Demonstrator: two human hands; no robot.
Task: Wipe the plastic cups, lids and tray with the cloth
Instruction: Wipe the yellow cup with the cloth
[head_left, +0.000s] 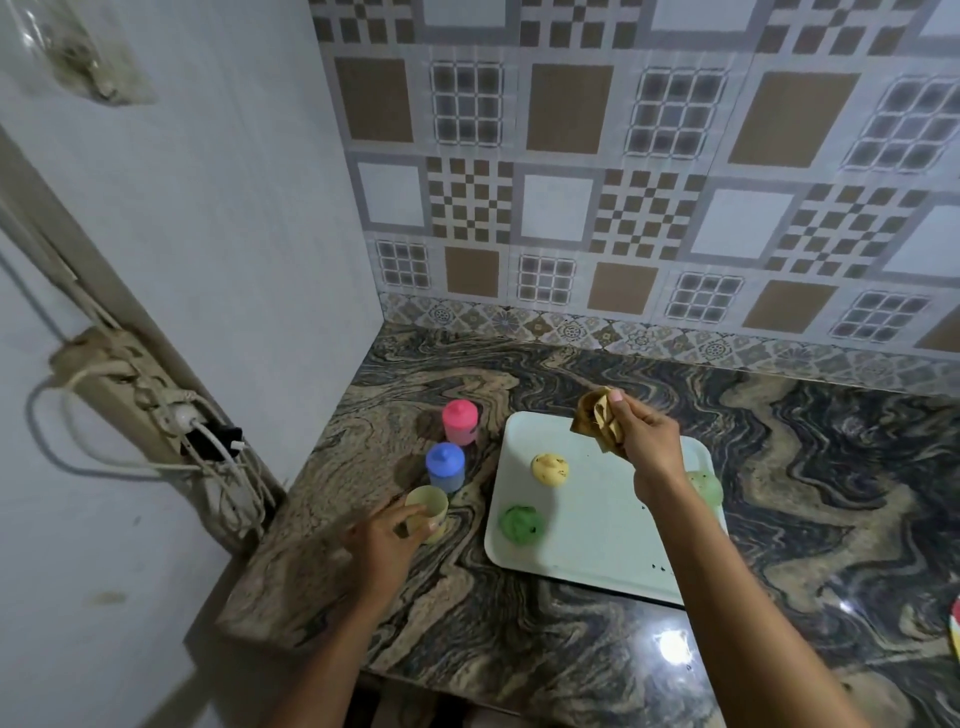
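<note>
Power strip (135, 395) with tangled cords on the left wall, at 9 o'clock from everything else. Marbled counter (805, 467) carries the lot. Taking the white tray (587, 545) as the dial: pink cup (460, 421), lid on, stands on the counter at 10 o'clock, off the tray. The blue cup (445, 466), lid on, is just nearer the person and close beside the pink one. The yellow cup (427, 512), open-topped and upright, stands at 9 o'clock, near the blue cup. Left hand (384, 540) grasps this yellow cup, coming in from 7 o'clock, with fingers and thumb curled round its wall below the rim, forearm low over the counter's near-left corner. On the tray, the green lid (521, 525) lies near the left edge and the yellow lid (549, 469) just beyond it toward 12 o'clock, the two apart. Both carry dark specks, and more specks are scattered on the tray floor. The cloth (597, 421), tan and bunched, sits over the tray's far edge at 12 o'clock. Right hand (649, 441) clenches it, thumb pressed on top and knuckles toward the tiled wall. Forearm runs diagonally across the tray from 5 o'clock. Cannot tell whether the cloth touches the tray. A pale green cup (706, 486) stands at the tray's right edge, at 2 o'clock, partly hidden behind the right wrist.
</note>
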